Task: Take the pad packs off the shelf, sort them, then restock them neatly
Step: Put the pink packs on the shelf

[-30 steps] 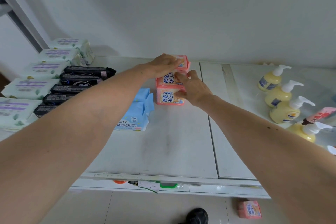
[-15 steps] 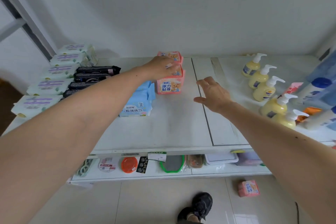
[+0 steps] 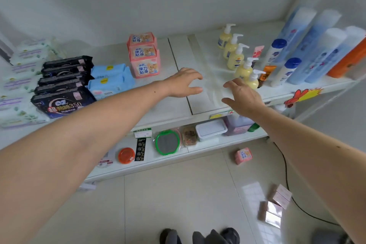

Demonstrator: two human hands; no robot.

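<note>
Three pink pad packs (image 3: 146, 61) stand in a row front to back on the white shelf (image 3: 170, 109). Left of them lie light blue packs (image 3: 111, 79), then a row of black packs (image 3: 63, 83), then pale green-white packs (image 3: 21, 77) at the far left. My left hand (image 3: 184, 83) hovers over the shelf to the right of the pink row, fingers loosely spread, holding nothing. My right hand (image 3: 242, 97) hovers near the shelf's front edge, also holding nothing. One pink pack (image 3: 243, 156) lies on the floor, and several pale pink packs (image 3: 275, 206) lie farther right on the tiles.
Yellow pump bottles (image 3: 236, 56) line the shelf's right half, with tall blue and white bottles (image 3: 309, 45) behind them. The lower shelf (image 3: 198, 152) holds a green-rimmed item, an orange lid and a white box. A black cable (image 3: 287, 184) runs across the floor. My shoes (image 3: 198, 235) show at the bottom.
My left hand has let go of the pink packs and pulled back to the right. My right hand has moved right and nearer. The view has swung down and right, showing more floor.
</note>
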